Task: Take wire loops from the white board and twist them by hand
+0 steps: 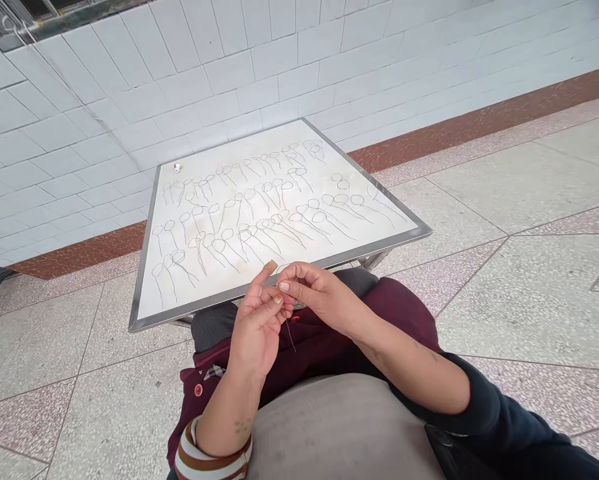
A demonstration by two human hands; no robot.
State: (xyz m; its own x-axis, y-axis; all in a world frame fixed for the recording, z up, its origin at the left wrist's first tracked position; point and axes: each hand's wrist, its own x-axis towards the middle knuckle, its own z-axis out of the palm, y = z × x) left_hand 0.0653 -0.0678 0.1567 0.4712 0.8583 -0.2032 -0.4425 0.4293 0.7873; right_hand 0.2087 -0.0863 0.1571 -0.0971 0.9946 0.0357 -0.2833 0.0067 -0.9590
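Observation:
My left hand [256, 327] is in front of the table's near edge, its thumb and fingers pinched on a thin dark strand [290, 333]. One end of the strand hangs below the fingers. My right hand [319, 293] meets the left from the right side, thumb and forefinger pressed together on the same strand, with a small curve of it showing above them. Whether the strand is wire or thread I cannot tell. Beyond the hands, on a white table [204, 305] with a grey rim, several similar strands lie in rough rows, each a round loop [358, 200] with long tails.
A small white-and-red object [178, 167] sits at the table's far left corner. Behind the table stands a white tiled wall [279, 60] with a reddish-brown base strip [479, 117]. Maroon cloth [404, 310] covers my lap, close under the table's front edge.

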